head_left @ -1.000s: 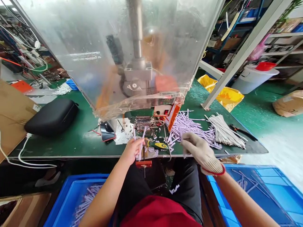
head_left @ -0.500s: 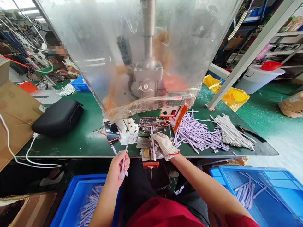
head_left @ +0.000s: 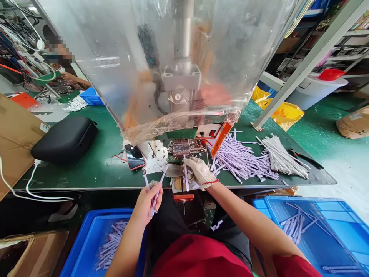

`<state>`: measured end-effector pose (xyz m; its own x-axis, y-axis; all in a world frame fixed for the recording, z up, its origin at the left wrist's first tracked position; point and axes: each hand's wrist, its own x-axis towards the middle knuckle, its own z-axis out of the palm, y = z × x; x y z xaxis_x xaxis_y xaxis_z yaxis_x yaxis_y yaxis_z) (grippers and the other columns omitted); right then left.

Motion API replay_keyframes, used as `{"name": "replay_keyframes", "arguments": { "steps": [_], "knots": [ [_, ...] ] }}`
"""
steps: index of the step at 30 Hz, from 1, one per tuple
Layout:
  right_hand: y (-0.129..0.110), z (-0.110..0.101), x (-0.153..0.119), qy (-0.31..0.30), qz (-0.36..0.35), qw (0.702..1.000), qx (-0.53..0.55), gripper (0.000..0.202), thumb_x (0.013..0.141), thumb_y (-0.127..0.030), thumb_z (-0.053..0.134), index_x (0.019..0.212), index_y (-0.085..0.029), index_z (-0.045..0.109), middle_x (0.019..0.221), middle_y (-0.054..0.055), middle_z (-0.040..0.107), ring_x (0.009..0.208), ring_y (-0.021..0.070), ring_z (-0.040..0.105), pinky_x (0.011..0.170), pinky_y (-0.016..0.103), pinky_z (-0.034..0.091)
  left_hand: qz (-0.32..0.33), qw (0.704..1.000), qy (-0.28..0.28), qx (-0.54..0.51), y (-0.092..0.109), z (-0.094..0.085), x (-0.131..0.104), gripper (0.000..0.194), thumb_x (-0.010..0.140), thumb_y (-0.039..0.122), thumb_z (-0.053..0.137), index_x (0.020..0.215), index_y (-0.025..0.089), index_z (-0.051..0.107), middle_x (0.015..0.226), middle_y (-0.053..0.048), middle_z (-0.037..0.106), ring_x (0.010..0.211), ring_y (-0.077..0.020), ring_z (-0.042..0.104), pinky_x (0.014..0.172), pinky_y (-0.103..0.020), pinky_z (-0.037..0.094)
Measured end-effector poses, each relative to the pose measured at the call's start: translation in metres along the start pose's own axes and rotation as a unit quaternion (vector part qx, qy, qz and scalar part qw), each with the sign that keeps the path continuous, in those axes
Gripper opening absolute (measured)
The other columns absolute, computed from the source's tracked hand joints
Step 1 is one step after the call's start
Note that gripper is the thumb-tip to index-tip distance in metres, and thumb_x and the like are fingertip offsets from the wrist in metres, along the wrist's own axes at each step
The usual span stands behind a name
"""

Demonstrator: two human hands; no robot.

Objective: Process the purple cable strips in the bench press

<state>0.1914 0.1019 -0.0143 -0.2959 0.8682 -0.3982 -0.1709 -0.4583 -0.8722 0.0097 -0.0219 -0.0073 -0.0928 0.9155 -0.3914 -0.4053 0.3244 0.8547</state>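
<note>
My bare left hand [head_left: 146, 202] is closed around thin lilac plastic strips [head_left: 164, 174], at least two, which fan apart above the fingers near the table's front edge. A white knit glove covers my right hand [head_left: 201, 173], whose fingers pinch another lilac strip [head_left: 186, 181]. That strip points away from me, its far end at the small metal die [head_left: 181, 148] under the press. Above the die, the press head [head_left: 181, 80] stands behind a clear, scuffed guard. A heap of lilac strips [head_left: 239, 157] lies to the right of the glove.
Right of the heap lie a white bundle [head_left: 284, 157] and pliers [head_left: 309, 159]. A phone [head_left: 135, 157] and black case [head_left: 65, 138] sit on the left. Blue bins [head_left: 79, 246] with strips flank my legs. A co-worker's arm [head_left: 76, 79] shows at far left.
My view has shifted slightly. The left hand has moved a little right, and its strips have spread into a wider V. The right hand still pinches its strip at the die.
</note>
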Motion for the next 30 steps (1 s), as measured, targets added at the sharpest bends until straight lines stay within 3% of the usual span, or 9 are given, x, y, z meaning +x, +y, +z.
{"name": "replay_keyframes", "arguments": {
  "steps": [5, 9, 12, 15, 18, 21, 25, 27, 30],
  "knots": [
    [-0.035, -0.014, -0.023, -0.032, -0.048, 0.980, -0.193, 0.034, 0.084, -0.052, 0.062, 0.078, -0.021, 0.051, 0.056, -0.004, 0.056, 0.037, 0.0085, 0.045, 0.034, 0.020, 0.033, 0.013, 0.986, -0.077, 0.145, 0.019, 0.002, 0.006, 0.040, 0.078, 0.051, 0.072, 0.066, 0.015, 0.063, 0.041, 0.005, 0.048, 0.030, -0.0042, 0.036, 0.036, -0.017, 0.020],
    [-0.068, -0.026, -0.059, -0.180, -0.147, 0.900, -0.368, 0.029, 0.088, -0.047, 0.060, 0.087, -0.019, 0.066, 0.071, 0.000, 0.064, 0.056, 0.0107, 0.055, 0.049, 0.019, 0.040, 0.009, 0.953, -0.164, 0.256, 0.038, 0.010, 0.012, 0.035, 0.081, 0.046, 0.072, 0.067, 0.014, 0.068, 0.044, 0.004, 0.050, 0.033, -0.0053, 0.036, 0.036, -0.018, 0.021],
    [-0.070, -0.028, -0.084, -0.237, -0.187, 0.865, -0.402, 0.023, 0.090, -0.036, 0.057, 0.078, -0.019, 0.067, 0.072, 0.000, 0.063, 0.063, 0.0113, 0.056, 0.056, 0.019, 0.040, -0.019, 0.933, -0.208, 0.293, 0.045, 0.022, 0.011, 0.028, 0.081, 0.039, 0.074, 0.067, 0.016, 0.069, 0.043, 0.004, 0.047, 0.034, -0.0060, 0.032, 0.036, -0.020, 0.016],
    [-0.057, -0.031, -0.106, -0.254, -0.166, 0.876, -0.375, 0.024, 0.090, -0.033, 0.057, 0.072, -0.018, 0.065, 0.066, -0.001, 0.060, 0.059, 0.0100, 0.053, 0.053, 0.019, 0.038, -0.070, 0.919, -0.261, 0.289, 0.045, 0.025, 0.008, 0.021, 0.080, 0.036, 0.076, 0.075, 0.016, 0.072, 0.043, 0.005, 0.043, 0.037, -0.0065, 0.029, 0.037, -0.021, 0.013],
    [-0.050, -0.056, -0.117, -0.235, -0.084, 0.911, -0.327, 0.022, 0.089, -0.032, 0.055, 0.075, -0.018, 0.065, 0.063, -0.001, 0.060, 0.052, 0.0100, 0.052, 0.047, 0.019, 0.038, -0.118, 0.919, -0.283, 0.247, 0.044, 0.012, 0.008, 0.024, 0.081, 0.038, 0.076, 0.076, 0.015, 0.070, 0.042, 0.006, 0.039, 0.036, -0.0055, 0.026, 0.038, -0.020, 0.013],
    [-0.057, -0.113, -0.110, -0.093, -0.070, 0.920, -0.375, 0.023, 0.091, -0.035, 0.051, 0.092, -0.019, 0.069, 0.075, 0.002, 0.068, 0.056, 0.0130, 0.059, 0.050, 0.021, 0.042, -0.112, 0.966, -0.184, 0.146, 0.044, -0.008, 0.012, 0.027, 0.084, 0.042, 0.072, 0.077, 0.018, 0.065, 0.046, 0.006, 0.042, 0.036, -0.0059, 0.031, 0.037, -0.018, 0.022],
    [-0.074, -0.200, -0.081, 0.213, -0.153, 0.751, -0.606, 0.029, 0.093, -0.031, 0.047, 0.107, -0.023, 0.071, 0.094, 0.006, 0.073, 0.080, 0.0199, 0.067, 0.068, 0.027, 0.045, -0.077, 0.994, -0.071, 0.018, 0.032, -0.007, 0.020, 0.027, 0.079, 0.036, 0.078, 0.087, 0.019, 0.059, 0.062, 0.007, 0.047, 0.044, -0.0061, 0.041, 0.041, -0.017, 0.034],
    [-0.078, -0.222, -0.065, 0.239, -0.164, 0.675, -0.678, 0.031, 0.096, -0.033, 0.044, 0.105, -0.022, 0.072, 0.099, 0.008, 0.072, 0.085, 0.0217, 0.067, 0.071, 0.029, 0.044, -0.046, 0.998, -0.051, 0.004, 0.019, 0.009, 0.027, 0.032, 0.077, 0.036, 0.080, 0.075, 0.018, 0.054, 0.053, 0.011, 0.034, 0.039, -0.0030, 0.027, 0.037, -0.016, 0.024],
    [-0.077, -0.215, -0.046, 0.191, -0.169, 0.624, -0.739, 0.034, 0.099, -0.038, 0.041, 0.102, -0.023, 0.072, 0.098, 0.008, 0.070, 0.084, 0.0216, 0.066, 0.070, 0.029, 0.042, -0.008, 0.998, 0.001, 0.067, 0.000, 0.041, 0.040, 0.034, 0.075, 0.043, 0.080, 0.082, 0.017, 0.059, 0.046, 0.015, 0.023, 0.035, -0.0023, 0.017, 0.036, -0.016, 0.012]
  ]
}}
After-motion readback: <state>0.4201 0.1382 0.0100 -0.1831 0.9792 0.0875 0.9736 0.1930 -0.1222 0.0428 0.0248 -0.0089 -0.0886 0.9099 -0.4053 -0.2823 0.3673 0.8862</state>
